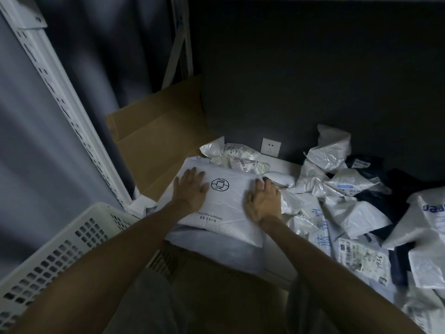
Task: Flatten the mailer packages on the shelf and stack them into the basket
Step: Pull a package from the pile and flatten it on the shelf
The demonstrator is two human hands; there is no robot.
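A white mailer package (226, 201) with a round black logo and the words "Enjoy the outdoors" lies flat on the shelf in the middle of the view, on top of another pale mailer (216, 249). My left hand (191, 189) presses on its left part with fingers spread flat. My right hand (263, 200) rests on its right edge, fingers bent over the far corner. The white perforated plastic basket (60, 249) stands at the lower left, next to my left forearm.
A heap of crumpled white and dark mailers (349, 189) covers the shelf to the right. A flattened cardboard box (154, 141) leans behind the left hand. A white slotted shelf upright (72, 121) runs diagonally at left. A wall socket (271, 147) sits on the dark back wall.
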